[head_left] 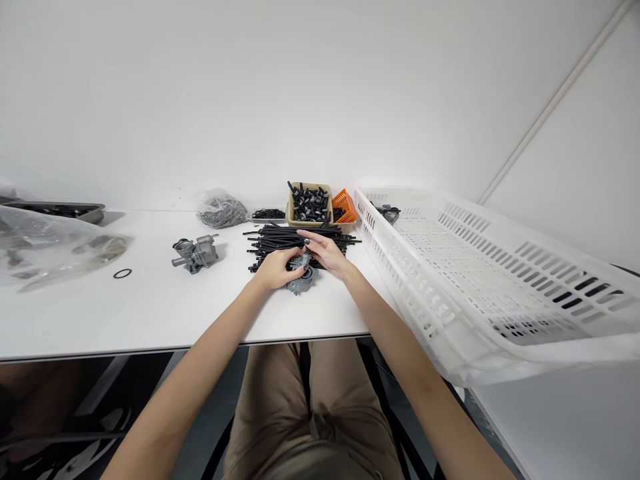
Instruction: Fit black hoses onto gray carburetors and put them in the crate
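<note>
A grey metal carburetor [300,283] is held just above the table in front of me. My left hand [278,268] is closed around its left side, thumb across the front. The fingers of my right hand [327,253] pinch a small part [307,242], shiny and dark, at the carburetor's top; its exact kind is too small to tell. Right behind both hands lies a pile of black rubber hoses [270,241]. Off to the left, a second carburetor [195,253] stands on the table.
A tan bin [290,213] of black fittings and an orange basket [346,203] stand behind the hoses. At right is a large white crate [410,293] with a carburetor [387,212] inside. Leftward are a black ring [123,273], plastic bags [220,210] and a metal tray [95,213].
</note>
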A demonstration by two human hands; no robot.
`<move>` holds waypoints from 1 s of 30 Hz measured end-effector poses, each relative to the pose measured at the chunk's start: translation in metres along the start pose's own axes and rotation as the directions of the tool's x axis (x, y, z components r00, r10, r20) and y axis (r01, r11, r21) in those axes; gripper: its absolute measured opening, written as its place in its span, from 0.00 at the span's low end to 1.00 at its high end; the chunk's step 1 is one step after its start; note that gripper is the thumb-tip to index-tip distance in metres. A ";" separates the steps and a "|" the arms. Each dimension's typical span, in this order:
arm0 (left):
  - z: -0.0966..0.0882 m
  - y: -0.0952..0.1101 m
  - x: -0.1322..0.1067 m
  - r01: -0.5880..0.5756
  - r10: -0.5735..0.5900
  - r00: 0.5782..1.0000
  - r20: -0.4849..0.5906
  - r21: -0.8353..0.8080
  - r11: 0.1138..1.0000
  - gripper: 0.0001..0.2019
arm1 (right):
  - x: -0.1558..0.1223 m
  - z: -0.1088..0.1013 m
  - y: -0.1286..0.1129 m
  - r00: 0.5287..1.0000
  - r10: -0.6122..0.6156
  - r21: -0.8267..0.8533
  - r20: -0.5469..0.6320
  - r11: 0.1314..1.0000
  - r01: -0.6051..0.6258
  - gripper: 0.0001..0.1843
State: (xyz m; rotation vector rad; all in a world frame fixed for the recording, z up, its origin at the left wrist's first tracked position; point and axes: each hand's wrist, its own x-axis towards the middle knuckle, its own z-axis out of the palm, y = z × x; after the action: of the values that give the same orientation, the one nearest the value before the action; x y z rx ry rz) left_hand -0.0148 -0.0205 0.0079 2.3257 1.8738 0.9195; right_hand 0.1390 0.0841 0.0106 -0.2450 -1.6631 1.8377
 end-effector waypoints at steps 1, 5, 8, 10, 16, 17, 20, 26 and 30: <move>0.000 0.001 0.000 -0.002 0.002 1.000 -0.008 0.004 1.000 0.17 | 0.001 0.000 0.001 1.000 -0.021 -0.015 -0.006 1.000 0.021 0.24; 0.001 0.004 0.000 0.004 -0.004 1.000 -0.021 0.009 1.000 0.17 | 0.004 0.003 0.004 0.993 -0.082 -0.118 -0.087 0.991 0.071 0.19; 0.000 0.005 0.000 0.005 -0.005 1.000 0.002 -0.001 1.000 0.16 | 0.007 0.006 0.006 0.976 -0.101 -0.146 -0.195 0.987 0.073 0.15; -0.001 0.006 0.001 0.007 -0.007 1.000 0.010 -0.005 1.000 0.16 | 0.008 0.008 0.005 0.965 -0.069 -0.096 -0.254 0.994 0.046 0.12; 0.000 0.004 0.002 0.005 -0.004 1.000 0.006 -0.028 1.000 0.15 | 0.003 0.006 -0.002 0.962 0.094 0.151 -0.256 0.987 -0.057 0.08; 0.001 0.003 0.002 0.003 -0.003 1.000 0.005 -0.037 0.999 0.14 | 0.003 0.005 -0.002 0.962 0.114 0.169 -0.249 0.983 -0.072 0.09; 0.002 0.002 0.003 0.006 -0.006 1.000 -0.004 -0.072 0.997 0.14 | 0.004 0.003 0.001 0.955 0.114 0.194 -0.273 0.979 -0.061 0.14; 0.003 -0.001 0.005 0.026 -0.028 0.999 -0.018 -0.088 0.996 0.13 | 0.005 0.007 0.007 0.866 -0.223 -0.152 -0.448 0.973 0.172 0.21; 0.003 -0.003 0.004 0.017 -0.020 1.000 -0.020 -0.102 0.995 0.13 | -0.004 0.018 0.002 0.751 -0.458 -0.475 -0.475 0.852 0.220 0.18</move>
State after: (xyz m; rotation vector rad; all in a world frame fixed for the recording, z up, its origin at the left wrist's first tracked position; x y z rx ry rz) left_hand -0.0155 -0.0150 0.0067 2.2456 1.8071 1.0160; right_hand 0.1316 0.0672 0.0108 -0.5602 -1.4850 0.9911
